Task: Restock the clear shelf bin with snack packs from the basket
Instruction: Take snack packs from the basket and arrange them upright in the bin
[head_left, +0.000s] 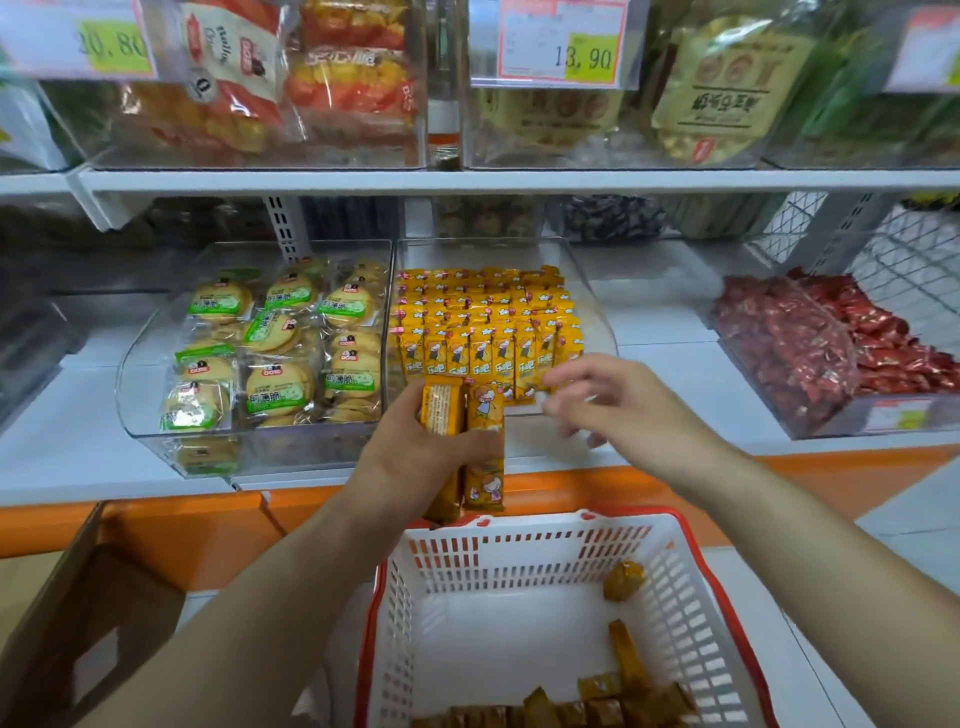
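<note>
My left hand (415, 457) grips a few long yellow snack packs (485, 447) upright, just in front of the clear shelf bin (597, 306). That bin holds several rows of the same yellow packs (483, 317) standing on end. My right hand (602, 400) hovers at the bin's front right, blurred, fingers loosely spread, with nothing visibly in it. Below, the white basket with a red rim (530, 551) holds several more yellow packs (623, 691) along its near side.
A clear bin of green-labelled biscuit packs (275, 353) sits left of the yellow one. Red-wrapped sweets fill a bin (810, 353) at right. An open cardboard box (88, 613) stands lower left. The upper shelf (467, 179) overhangs with more bins and price tags.
</note>
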